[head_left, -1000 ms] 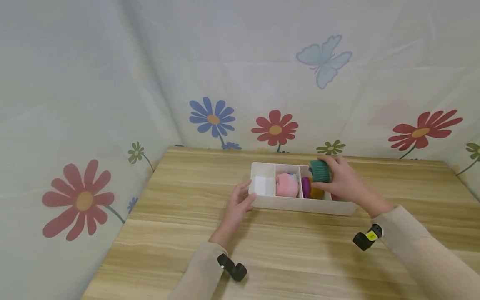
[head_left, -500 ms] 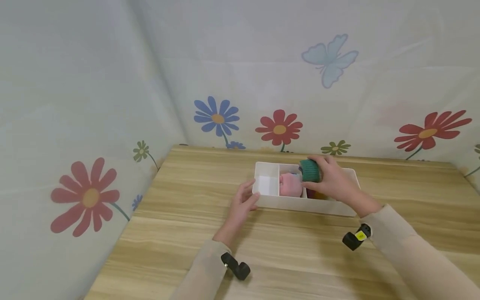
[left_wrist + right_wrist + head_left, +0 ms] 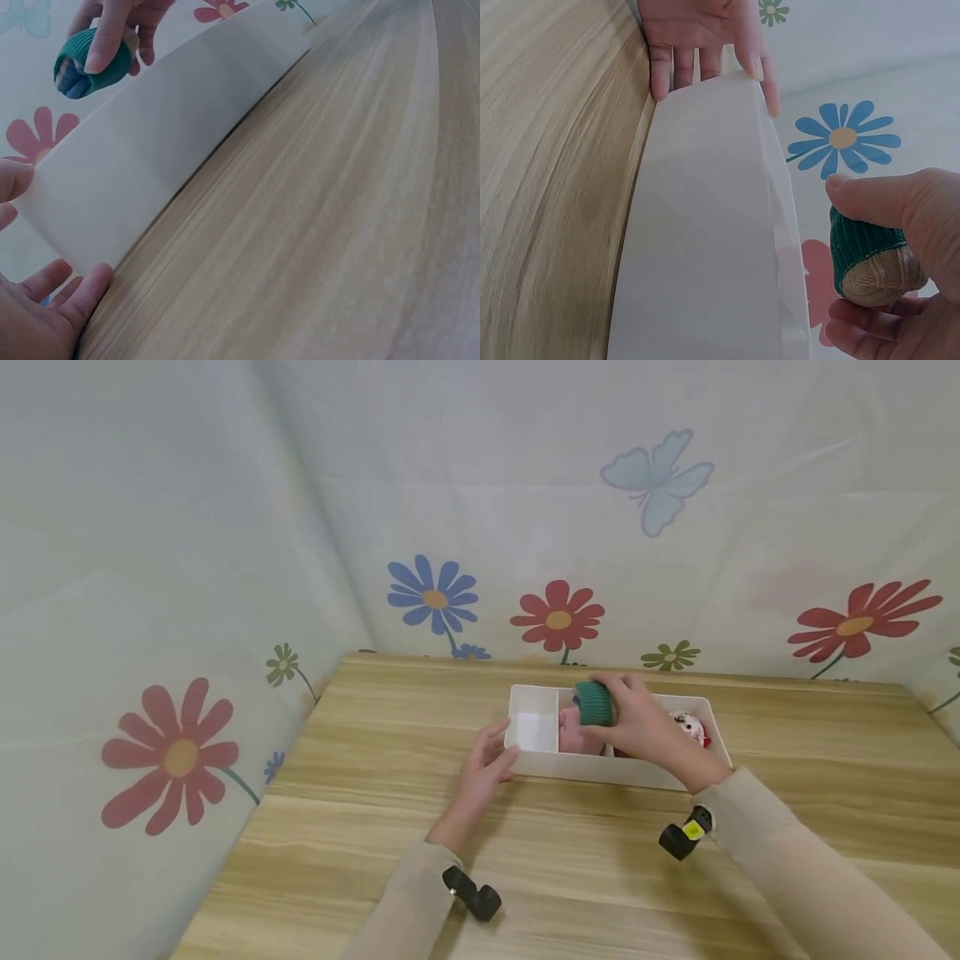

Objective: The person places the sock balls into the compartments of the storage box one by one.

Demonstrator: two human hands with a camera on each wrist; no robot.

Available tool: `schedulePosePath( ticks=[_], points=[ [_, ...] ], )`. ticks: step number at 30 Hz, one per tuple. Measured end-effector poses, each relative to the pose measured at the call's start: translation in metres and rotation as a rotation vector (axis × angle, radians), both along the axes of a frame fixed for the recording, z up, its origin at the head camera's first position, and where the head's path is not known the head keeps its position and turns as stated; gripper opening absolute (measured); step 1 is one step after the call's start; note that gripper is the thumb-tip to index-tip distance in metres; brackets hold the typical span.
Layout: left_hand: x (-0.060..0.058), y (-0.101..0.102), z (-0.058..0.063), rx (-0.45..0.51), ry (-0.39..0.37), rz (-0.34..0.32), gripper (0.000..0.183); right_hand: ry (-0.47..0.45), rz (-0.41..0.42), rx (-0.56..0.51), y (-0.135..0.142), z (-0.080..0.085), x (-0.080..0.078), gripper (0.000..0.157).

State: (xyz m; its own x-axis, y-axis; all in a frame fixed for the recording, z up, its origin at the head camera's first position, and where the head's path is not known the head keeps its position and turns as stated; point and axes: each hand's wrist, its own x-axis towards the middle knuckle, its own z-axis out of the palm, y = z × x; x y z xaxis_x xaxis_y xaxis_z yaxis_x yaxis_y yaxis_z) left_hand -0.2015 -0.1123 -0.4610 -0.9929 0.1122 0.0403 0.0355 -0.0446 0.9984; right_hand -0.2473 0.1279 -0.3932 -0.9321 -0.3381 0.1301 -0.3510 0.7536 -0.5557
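My right hand (image 3: 641,718) grips a rolled-up sock (image 3: 594,703), teal and ribbed, above the second compartment from the left of a long white divided box (image 3: 600,767). Its beige knit part shows in the right wrist view, below the teal cuff (image 3: 862,238). Under it, a pink soft bundle (image 3: 577,735) sits in that compartment. My left hand (image 3: 483,764) touches the box's left end, with extended fingers against the end wall and the thumb at the front corner. The right hand hides most of the compartment to the right of the pink bundle.
A white bundle with dark spots and red (image 3: 690,728) lies in the box's right end. The leftmost compartment (image 3: 534,727) shows its white floor. The box stands on a wood-grain table (image 3: 420,710) near its back edge, before a flower-print cloth (image 3: 480,510).
My right hand has carried the teal rolled-up sock leftward, from over the third compartment to over the pink bundle. The spotted bundle has come into sight. My left hand has stayed at the box's end.
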Motion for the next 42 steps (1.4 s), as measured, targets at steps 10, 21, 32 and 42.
schedulePosePath(
  ticks=[10,21,32,42],
  points=[
    [0.0,0.0,0.0,-0.003,-0.007,0.003,0.048,0.026,-0.005,-0.007,-0.015,0.0,-0.002,0.077],
    [0.001,0.001,-0.001,-0.009,-0.006,0.005,0.048,0.011,-0.031,-0.036,-0.03,-0.006,-0.005,0.077],
    [0.001,0.001,0.001,-0.024,0.012,0.0,0.047,0.033,-0.042,-0.038,-0.041,-0.011,-0.01,0.078],
    [-0.012,-0.001,-0.023,0.002,-0.009,0.006,0.048,0.023,-0.049,0.002,-0.053,-0.01,-0.01,0.078]
  ],
)
